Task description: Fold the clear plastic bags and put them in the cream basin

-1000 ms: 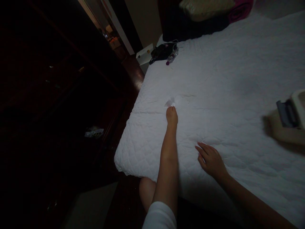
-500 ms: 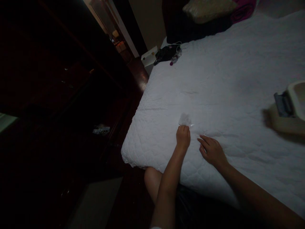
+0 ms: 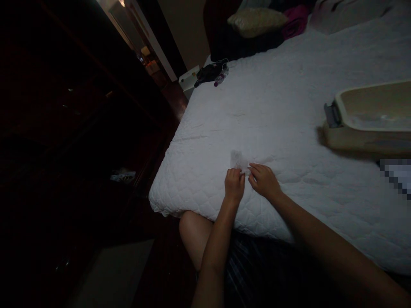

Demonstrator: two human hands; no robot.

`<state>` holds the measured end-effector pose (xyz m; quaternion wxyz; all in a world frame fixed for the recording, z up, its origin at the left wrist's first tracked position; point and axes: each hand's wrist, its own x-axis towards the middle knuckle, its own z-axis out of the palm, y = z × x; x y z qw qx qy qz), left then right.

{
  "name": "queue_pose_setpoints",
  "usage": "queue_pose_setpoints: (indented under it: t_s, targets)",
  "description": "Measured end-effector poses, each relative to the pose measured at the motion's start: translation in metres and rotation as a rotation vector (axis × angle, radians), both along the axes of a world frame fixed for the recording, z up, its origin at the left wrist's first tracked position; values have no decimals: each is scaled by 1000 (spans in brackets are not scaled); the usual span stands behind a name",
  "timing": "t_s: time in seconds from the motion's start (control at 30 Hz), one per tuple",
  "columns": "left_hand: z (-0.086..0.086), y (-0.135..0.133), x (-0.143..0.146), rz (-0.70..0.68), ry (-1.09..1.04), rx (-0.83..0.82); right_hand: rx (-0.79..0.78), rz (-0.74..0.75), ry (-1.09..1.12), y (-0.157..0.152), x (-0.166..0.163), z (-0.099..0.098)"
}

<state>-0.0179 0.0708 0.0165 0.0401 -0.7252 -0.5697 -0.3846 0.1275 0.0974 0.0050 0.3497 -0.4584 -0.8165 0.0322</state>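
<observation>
A small, thin, see-through wrapper (image 3: 238,159) lies on the white quilted mattress (image 3: 289,111) near its front corner. My left hand (image 3: 234,185) is closed, its fingertips pinching the wrapper's near edge. My right hand (image 3: 263,181) is right beside it, fingers curled and pinching the same piece from the right. Both hands rest on the mattress close to its front edge.
A beige plastic tub (image 3: 369,119) sits on the mattress at the right. A black pouch (image 3: 208,72) and a small bottle (image 3: 221,78) lie at the far corner, pillows (image 3: 257,21) behind. Dark furniture fills the left, with a white scrap (image 3: 122,176) on it.
My left hand pulled the wrapper back from mid-mattress toward the front edge. My right hand moved left from lying flat and joined it on the wrapper. The view shifted, showing more of the tub.
</observation>
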Motion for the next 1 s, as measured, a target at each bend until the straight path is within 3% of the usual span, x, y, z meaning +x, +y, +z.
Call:
queue_pose_setpoints:
  t_s: [0.27, 0.53, 0.73, 1.0]
  targets:
    - [9, -27, 8, -5, 39, 80, -15, 8, 103, -6, 4, 4]
    - [15, -44, 16, -72, -39, 151, -11, -20, 140, -34, 20, 6]
    - [24, -52, 23, -196, -375, -87, -43, -53, 194, -42, 23, 3]
    - [34, -46, 16, -128, -963, -284, 92, -223, 341, -43, 27, 8]
